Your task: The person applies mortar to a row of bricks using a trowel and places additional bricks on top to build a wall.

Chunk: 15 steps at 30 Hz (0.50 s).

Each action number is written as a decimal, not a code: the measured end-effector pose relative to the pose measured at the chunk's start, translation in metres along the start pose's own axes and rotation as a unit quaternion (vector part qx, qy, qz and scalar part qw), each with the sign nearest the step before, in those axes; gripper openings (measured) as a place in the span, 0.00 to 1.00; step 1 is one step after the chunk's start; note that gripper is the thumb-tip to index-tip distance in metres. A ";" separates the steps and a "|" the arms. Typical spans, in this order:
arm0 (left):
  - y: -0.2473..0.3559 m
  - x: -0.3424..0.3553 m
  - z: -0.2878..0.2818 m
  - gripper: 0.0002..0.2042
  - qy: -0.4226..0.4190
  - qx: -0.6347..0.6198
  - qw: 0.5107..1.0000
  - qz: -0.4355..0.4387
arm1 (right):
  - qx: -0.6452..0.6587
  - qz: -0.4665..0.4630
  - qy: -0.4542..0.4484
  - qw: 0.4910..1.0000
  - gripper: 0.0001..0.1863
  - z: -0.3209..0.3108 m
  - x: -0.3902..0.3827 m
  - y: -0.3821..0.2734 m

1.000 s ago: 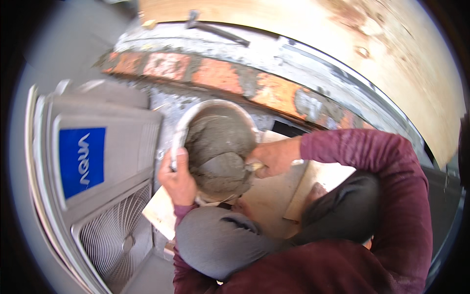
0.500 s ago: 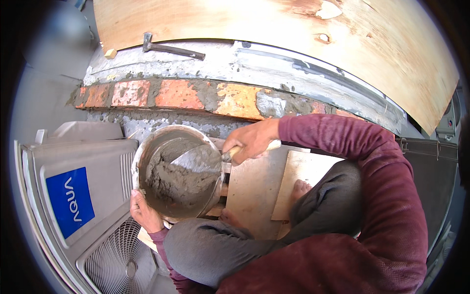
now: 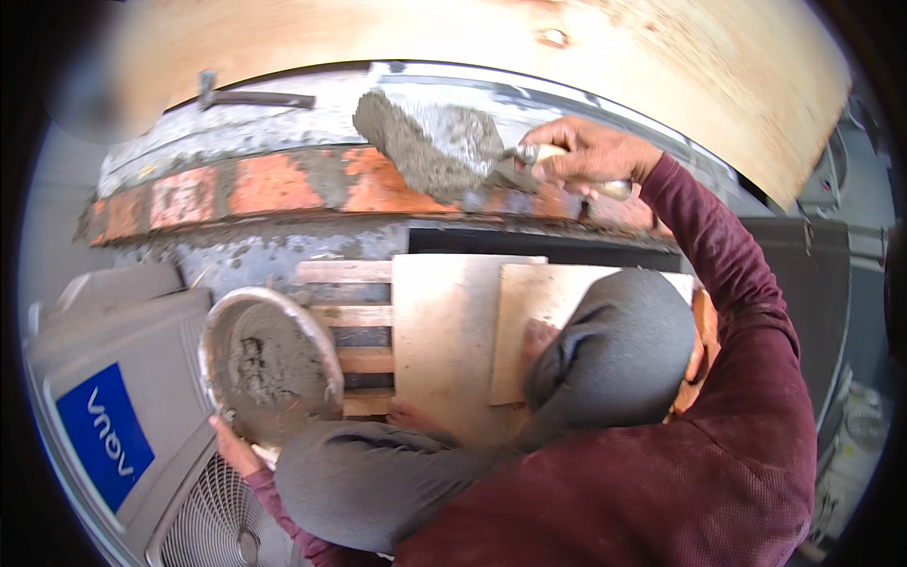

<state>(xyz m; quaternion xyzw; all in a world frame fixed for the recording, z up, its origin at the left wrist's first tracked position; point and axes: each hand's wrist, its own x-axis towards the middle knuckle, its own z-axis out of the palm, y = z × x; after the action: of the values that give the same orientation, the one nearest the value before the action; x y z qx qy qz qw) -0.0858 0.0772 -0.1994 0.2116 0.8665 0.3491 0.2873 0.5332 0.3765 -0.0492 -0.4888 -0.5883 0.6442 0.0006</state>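
My right hand (image 3: 597, 157) is closed around the pale handle of a trowel (image 3: 470, 134). A thick heap of wet grey mortar (image 3: 404, 144) lies on its blade and along the blade's edge. The loaded blade is over a row of orange bricks (image 3: 276, 183) with grey mortar joints; whether it touches them I cannot tell. At lower left, my left hand (image 3: 236, 448) grips the near rim of a round bucket (image 3: 336, 370), its fingers partly hidden by the wall. More mortar (image 3: 274, 359) fills the bucket's inside.
A hammer (image 3: 260, 98) rests on the ledge behind the bricks, below a large plywood sheet (image 3: 378, 28). An outdoor air-conditioner unit (image 3: 175, 463) stands left of the bucket. Wooden slats (image 3: 350, 317) and boards (image 3: 444, 321) lie underfoot. Loose bricks (image 3: 704, 345) are by my right knee.
My right hand has lifted the trowel out of the bucket and moved up and right to the brick row, carrying mortar. My left hand stays on the rim. The view has shifted.
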 end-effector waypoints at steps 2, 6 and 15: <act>-0.022 0.020 -0.028 0.33 0.022 0.102 0.990 0.090 | 0.000 -0.017 0.024 1.000 0.17 -0.012 -0.031 0.007; 0.108 -0.044 -0.002 0.33 0.046 0.162 0.960 0.224 | -0.043 0.005 0.159 0.986 0.14 -0.018 -0.113 0.040; 0.303 -0.167 0.086 0.38 -0.346 0.032 0.815 0.464 | -0.499 -0.001 0.433 0.750 0.17 0.021 -0.165 0.194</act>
<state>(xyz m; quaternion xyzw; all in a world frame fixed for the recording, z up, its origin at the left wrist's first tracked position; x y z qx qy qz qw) 0.1445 0.2259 0.0288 0.7045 0.5198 0.3163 0.3654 0.7176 0.2060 -0.0964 -0.6452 -0.7636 -0.0219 0.0120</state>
